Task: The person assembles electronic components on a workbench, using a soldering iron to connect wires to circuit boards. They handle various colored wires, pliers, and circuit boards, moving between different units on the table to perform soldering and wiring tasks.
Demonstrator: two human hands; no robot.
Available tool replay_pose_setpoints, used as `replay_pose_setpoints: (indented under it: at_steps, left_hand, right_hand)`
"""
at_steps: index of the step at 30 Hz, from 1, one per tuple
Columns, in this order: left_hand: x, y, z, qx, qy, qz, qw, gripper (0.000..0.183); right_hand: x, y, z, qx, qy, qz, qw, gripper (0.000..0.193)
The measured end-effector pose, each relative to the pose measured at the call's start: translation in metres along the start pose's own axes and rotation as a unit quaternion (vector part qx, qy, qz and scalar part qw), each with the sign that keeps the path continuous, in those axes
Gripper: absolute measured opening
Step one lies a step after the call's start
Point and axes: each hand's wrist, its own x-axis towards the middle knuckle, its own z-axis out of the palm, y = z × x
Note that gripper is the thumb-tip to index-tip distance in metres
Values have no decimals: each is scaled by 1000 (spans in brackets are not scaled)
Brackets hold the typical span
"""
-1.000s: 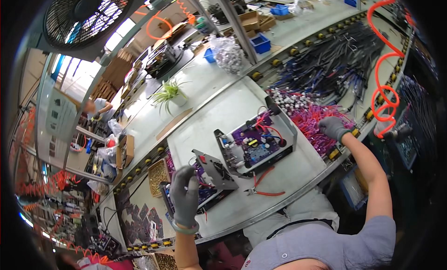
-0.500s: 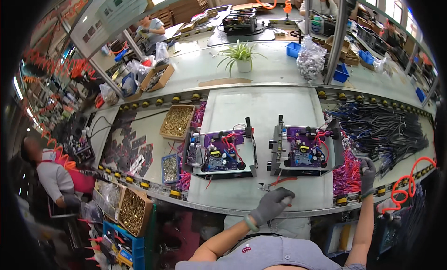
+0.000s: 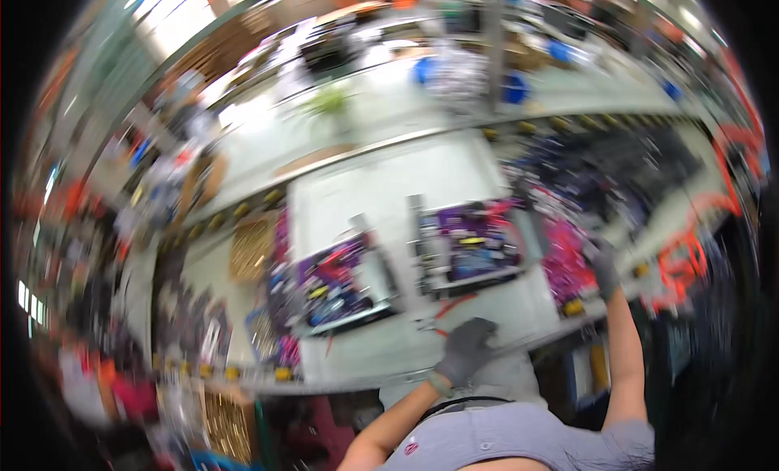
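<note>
- Resting near the front edge of the pale worktop (image 3: pixel 381 187), the gloved left hand (image 3: pixel 464 351) lies palm down with fingers loosely curled; motion blur hides whether it pinches anything.
- Red-handled pliers (image 3: pixel 442 313) lie just ahead of the left hand, close to its fingertips; contact cannot be confirmed.
- The gloved right hand (image 3: pixel 604 268) is stretched out to the person's right, at the edge of a heap of pink and purple parts (image 3: pixel 564 256). Its grip is blurred and cannot be told.
- Between the two hands and slightly ahead sits a purple circuit board in a grey fixture (image 3: pixel 471 248).
- A second purple board in a like fixture (image 3: pixel 337 280) sits ahead and to the left of the left hand, apart from the first.
- A tray of brass-coloured small parts (image 3: pixel 251 248) lies further left of that second fixture.
- An orange coiled hose (image 3: pixel 690 252) hangs beyond the right hand, to its right.
- A green potted plant (image 3: pixel 329 102) stands well ahead of both hands on the far bench.
</note>
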Motion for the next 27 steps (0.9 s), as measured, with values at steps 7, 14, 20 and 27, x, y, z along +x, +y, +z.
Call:
replay_pose_setpoints:
  at_steps: [7, 14, 20, 27]
  left_hand:
    - [9, 8, 2, 82, 23, 34, 996, 14]
    - [8, 6, 0, 101, 14, 26, 994, 15]
    - [5, 1, -3, 97, 9, 26, 995, 13]
    - [10, 5, -1, 105, 11, 22, 994, 13]
  right_hand:
    - [-4, 39, -9, -75, 32, 57, 995, 19]
    - [-23, -6, -26, 177, 51, 45, 982, 15]
    - [-47, -34, -13, 95, 9, -27, 995, 14]
    - [-59, -32, 12, -26, 121, -167, 978, 8]
